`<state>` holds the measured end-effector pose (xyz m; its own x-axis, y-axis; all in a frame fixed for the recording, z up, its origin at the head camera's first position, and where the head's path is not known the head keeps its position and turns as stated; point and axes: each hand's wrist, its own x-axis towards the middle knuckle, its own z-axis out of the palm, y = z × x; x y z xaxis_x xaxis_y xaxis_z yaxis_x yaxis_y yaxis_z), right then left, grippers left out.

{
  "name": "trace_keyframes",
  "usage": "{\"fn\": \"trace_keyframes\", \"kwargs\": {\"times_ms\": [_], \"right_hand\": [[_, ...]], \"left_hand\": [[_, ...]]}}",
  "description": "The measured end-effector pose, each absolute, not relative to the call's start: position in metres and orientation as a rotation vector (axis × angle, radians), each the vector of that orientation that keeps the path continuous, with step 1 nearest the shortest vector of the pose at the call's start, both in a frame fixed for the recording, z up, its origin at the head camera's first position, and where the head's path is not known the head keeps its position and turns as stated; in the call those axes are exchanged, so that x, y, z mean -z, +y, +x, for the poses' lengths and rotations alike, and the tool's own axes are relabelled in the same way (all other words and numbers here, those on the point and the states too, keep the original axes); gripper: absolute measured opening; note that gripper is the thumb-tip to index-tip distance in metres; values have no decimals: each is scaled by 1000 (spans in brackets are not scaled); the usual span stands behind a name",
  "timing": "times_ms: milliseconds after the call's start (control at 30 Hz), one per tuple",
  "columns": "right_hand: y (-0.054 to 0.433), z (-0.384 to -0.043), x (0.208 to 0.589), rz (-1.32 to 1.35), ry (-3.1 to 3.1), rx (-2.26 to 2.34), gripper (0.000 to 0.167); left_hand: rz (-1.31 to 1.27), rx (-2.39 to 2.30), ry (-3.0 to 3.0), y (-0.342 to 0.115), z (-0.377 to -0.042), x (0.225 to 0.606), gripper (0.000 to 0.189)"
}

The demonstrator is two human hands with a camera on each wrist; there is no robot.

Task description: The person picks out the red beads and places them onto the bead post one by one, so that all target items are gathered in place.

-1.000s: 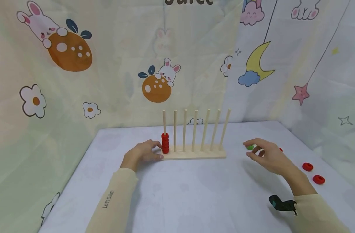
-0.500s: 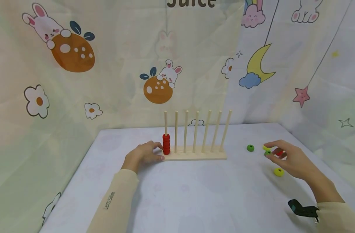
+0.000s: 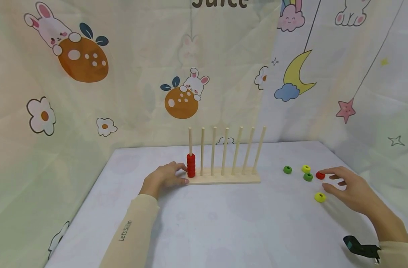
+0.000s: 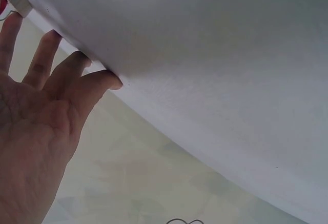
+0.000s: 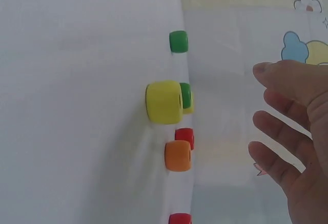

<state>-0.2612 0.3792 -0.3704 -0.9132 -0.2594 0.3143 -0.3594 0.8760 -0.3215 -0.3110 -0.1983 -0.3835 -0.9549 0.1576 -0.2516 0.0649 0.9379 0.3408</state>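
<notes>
A wooden peg rack (image 3: 224, 179) with a row of upright pegs stands at the back middle of the table. Several red beads (image 3: 191, 165) are stacked on its leftmost peg; the other pegs are bare. My left hand (image 3: 163, 176) holds the left end of the rack's base, thumb at the front corner and forefinger by the beads. To the right, my right hand (image 3: 353, 190) hovers with parted, slightly bent fingers beside a loose red bead (image 3: 320, 175), its forefinger tip overlapping that bead in the head view. Nothing shows between the fingers in the right wrist view.
Near the right hand lie two green beads (image 3: 287, 169) and two yellow beads (image 3: 320, 197). The right wrist view adds an orange bead (image 5: 178, 156) and another red bead (image 5: 180, 219). A printed cloth (image 3: 140, 74) hangs behind the white table (image 3: 224, 223).
My right hand has moved to the right, past the green and yellow beads, uncovering them. The left hand stays at the rack's end. The camera view shifted slightly.
</notes>
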Motion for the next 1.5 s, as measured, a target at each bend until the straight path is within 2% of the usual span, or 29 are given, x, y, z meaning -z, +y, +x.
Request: {"fn": "trace_keyframes", "kwargs": {"times_ms": [500, 967, 1133, 1500], "right_hand": [[403, -256, 383, 294, -2881, -526, 53], [428, -258, 395, 212, -2957, -527, 68], [436, -255, 405, 48, -3021, -520, 74], [439, -253, 407, -27, -3105, -473, 72]], "left_hand": [[171, -503, 2813, -199, -310, 382, 52], [164, -488, 2819, -198, -309, 379, 54], [191, -474, 2825, -196, -311, 383, 53], [179, -478, 2825, -194, -308, 382, 55]]}}
